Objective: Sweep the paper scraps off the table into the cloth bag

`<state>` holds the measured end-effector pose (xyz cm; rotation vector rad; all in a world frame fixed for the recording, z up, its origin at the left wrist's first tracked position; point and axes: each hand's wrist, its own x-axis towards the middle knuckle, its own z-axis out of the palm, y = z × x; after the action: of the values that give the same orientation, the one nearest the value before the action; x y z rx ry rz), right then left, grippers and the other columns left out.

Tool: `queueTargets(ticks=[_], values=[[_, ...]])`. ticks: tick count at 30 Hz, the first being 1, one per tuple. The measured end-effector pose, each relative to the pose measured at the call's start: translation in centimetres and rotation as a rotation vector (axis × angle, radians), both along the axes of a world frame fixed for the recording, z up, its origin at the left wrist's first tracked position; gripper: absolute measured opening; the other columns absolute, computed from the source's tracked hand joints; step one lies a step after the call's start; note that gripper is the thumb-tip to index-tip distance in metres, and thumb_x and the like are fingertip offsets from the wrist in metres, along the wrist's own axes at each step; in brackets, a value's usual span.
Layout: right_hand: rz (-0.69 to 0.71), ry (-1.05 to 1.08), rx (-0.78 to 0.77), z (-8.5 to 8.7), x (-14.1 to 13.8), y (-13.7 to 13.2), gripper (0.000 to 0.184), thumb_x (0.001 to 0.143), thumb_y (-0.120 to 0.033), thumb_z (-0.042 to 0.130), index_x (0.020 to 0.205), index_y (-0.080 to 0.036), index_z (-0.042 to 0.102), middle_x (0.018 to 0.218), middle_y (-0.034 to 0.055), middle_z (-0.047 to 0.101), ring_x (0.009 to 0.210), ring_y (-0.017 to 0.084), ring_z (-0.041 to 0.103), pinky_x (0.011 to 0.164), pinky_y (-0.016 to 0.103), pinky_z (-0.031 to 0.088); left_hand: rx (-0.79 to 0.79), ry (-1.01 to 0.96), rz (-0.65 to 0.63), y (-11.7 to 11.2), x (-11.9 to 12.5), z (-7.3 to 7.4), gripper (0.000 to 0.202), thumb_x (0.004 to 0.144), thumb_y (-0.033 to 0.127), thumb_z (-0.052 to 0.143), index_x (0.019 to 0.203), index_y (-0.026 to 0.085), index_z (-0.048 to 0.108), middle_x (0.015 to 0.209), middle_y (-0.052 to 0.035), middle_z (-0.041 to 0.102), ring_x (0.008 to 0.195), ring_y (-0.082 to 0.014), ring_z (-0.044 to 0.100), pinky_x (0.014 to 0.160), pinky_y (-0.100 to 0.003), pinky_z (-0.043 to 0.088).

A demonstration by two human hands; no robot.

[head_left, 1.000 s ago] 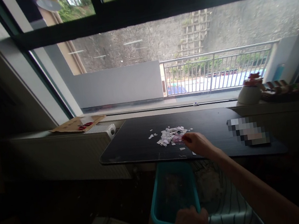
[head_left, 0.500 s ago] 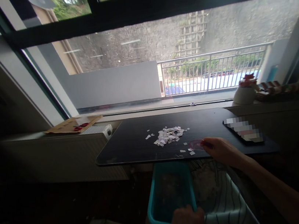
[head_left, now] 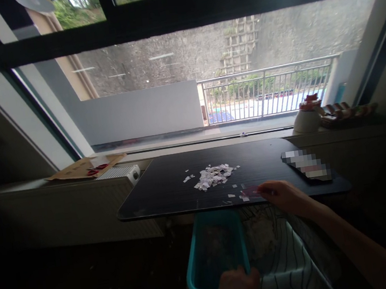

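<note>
A pile of small cut paper pieces (head_left: pixel 214 176) lies on the dark table (head_left: pixel 159 187), with a few loose bits near its front edge. My right hand (head_left: pixel 282 195) is closed on a thin, translucent pink plastic piece (head_left: pixel 251 191), held low over the tabletop beside those loose bits. Just below the table edge stands a turquoise basin (head_left: pixel 192 266); its inside is dim and the contents are unclear. My left hand (head_left: pixel 236 287) is closed around the basin's near right rim.
A striped, cloth-lined container (head_left: pixel 286 270) stands right of the basin. On the table's right side lies a dark flat item (head_left: pixel 307 166), partly blurred out. Red-handled scissors (head_left: pixel 98 169) rest on brown paper (head_left: pixel 70 170) on the sill. A white pot (head_left: pixel 306 120) stands at right.
The view has shifted slightly, so most things appear a little further left. My right hand has moved slightly with the pink piece, which looks flatter. My left hand stays on the basin rim.
</note>
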<state>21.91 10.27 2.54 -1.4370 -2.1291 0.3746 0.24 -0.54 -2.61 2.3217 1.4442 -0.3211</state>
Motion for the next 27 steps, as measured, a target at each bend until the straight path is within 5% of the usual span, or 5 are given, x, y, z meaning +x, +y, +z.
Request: queueTargets(ticks=[8,18,27], values=[[-0.062,0.062,0.031,-0.6,0.0,1.0,0.032,0.083,-0.035,0.047,0.093,-0.016,0.071,0.084,0.0058,0.07,0.067,0.017,0.058,0.066,0.028,0.043,0.022,0.006,-0.005,-0.1,0.0,0.1,0.03,0.08,0.027,0.053,0.107,0.016,0.063,0.098,-0.016,0.066,0.088,-0.0335,0.063,0.073,-0.04,0.048],[0.062,0.078,-0.003,-0.4,1.7,-1.3,0.025,0.084,-0.033,0.049,0.088,-0.018,0.069,0.077,0.0027,0.067,0.066,0.014,0.054,0.063,0.025,0.042,0.029,0.005,-0.001,-0.1,0.0,0.0,0.03,0.08,0.027,0.052,0.106,0.018,0.063,0.1,-0.0141,0.066,0.09,-0.0309,0.063,0.074,-0.038,0.048],[0.105,0.096,0.021,0.0,-2.3,2.1,0.03,0.085,-0.033,0.047,0.093,-0.016,0.07,0.083,0.0061,0.068,0.069,0.015,0.056,0.065,0.027,0.043,-0.015,0.017,0.012,0.0,-0.1,0.2,0.032,0.079,0.03,0.054,0.108,0.019,0.062,0.101,-0.014,0.065,0.09,-0.0316,0.062,0.074,-0.039,0.047]])
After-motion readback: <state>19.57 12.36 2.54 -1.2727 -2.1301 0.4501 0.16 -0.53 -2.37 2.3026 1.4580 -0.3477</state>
